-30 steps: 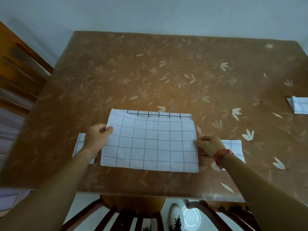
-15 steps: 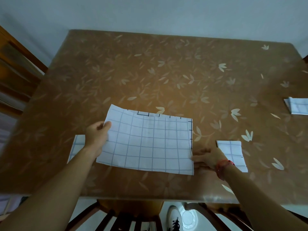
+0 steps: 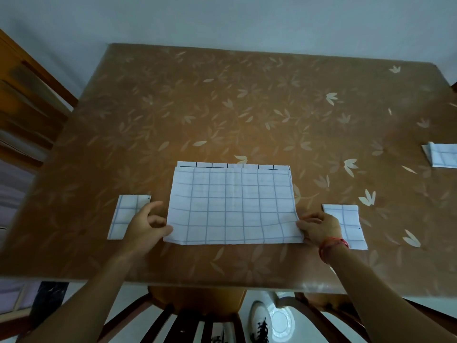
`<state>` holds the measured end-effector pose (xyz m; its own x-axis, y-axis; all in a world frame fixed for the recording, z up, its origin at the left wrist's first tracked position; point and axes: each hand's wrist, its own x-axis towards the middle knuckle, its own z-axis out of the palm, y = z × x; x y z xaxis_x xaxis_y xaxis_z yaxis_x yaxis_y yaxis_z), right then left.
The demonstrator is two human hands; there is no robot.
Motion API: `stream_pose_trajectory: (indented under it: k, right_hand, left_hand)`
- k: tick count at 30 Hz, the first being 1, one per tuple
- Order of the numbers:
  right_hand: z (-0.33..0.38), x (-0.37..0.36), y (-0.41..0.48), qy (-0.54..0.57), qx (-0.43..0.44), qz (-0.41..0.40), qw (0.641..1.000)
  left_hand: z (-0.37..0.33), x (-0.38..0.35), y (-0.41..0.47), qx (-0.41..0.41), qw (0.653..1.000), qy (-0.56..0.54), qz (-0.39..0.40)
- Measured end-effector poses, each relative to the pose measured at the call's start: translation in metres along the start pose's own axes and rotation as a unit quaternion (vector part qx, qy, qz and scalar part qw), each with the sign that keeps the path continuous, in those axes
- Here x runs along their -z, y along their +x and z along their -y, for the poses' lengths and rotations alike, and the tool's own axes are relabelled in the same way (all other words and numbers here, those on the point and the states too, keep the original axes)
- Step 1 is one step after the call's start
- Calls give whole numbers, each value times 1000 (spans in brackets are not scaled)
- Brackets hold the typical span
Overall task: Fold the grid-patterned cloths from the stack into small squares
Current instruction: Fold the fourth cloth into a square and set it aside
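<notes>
Cloth [image 3: 232,206] laid flat on table [image 3: 222,107], folded in half. Near L corner pinched by left hand [image 3: 146,226], near R corner by right hand [image 3: 321,226].

My left hand [image 3: 146,226] and right hand [image 3: 319,226] pinch the near corners of the half-folded cloth [image 3: 232,206], which lies flat on the table [image 3: 222,107].

Grid cloths: four. One large cloth [image 3: 232,206], folded over; three small folded ones: left square [image 3: 123,214], right square [image 3: 351,224], far-right square [image 3: 444,158].
Hands: two, left hand [image 3: 146,226], right hand [image 3: 319,226].
Desk [image 3: 222,107]: one.
Red wristband [image 3: 333,245]: one.
White shoe [image 3: 259,323]: one.
</notes>
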<state>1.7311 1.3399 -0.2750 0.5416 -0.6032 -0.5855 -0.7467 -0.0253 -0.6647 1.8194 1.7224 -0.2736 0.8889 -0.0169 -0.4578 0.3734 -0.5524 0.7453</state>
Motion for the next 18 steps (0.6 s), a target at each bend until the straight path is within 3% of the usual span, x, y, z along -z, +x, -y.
stream_pose_trajectory:
  k: [7,18]
  right_hand:
    - [9,3,-13,-116,44,53,991]
    - [13,1,-7,-176,68,4,982]
  left_hand:
    - [0,-8,-7,-20,999,0,-47]
    - [-3,-19,-5,-43,994,48,-83]
